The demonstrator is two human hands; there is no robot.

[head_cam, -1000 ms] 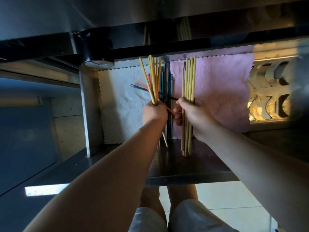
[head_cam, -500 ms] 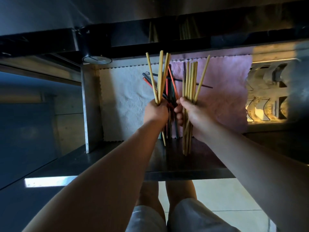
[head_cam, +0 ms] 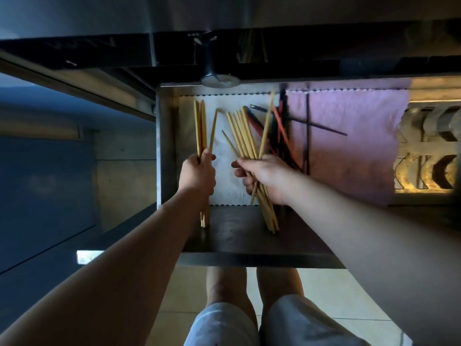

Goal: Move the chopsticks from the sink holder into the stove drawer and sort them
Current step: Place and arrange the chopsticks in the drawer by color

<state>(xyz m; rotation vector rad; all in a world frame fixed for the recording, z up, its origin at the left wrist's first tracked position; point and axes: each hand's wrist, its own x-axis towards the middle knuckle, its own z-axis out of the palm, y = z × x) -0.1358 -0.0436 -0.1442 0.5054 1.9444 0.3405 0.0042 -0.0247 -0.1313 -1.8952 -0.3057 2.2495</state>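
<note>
2 fists over the stove drawer: left hand clenches a small pale bundle, right hand a larger fan. Sorting looks underway. Next, lay both clear of the dark chopsticks.

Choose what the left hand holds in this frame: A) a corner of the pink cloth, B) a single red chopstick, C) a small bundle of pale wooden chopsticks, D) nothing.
C: the left hand grips a small pale bundle over the white cloth. The right hand holds a larger pale bundle, and the red and dark chopsticks lie loose by the pink cloth.
</note>
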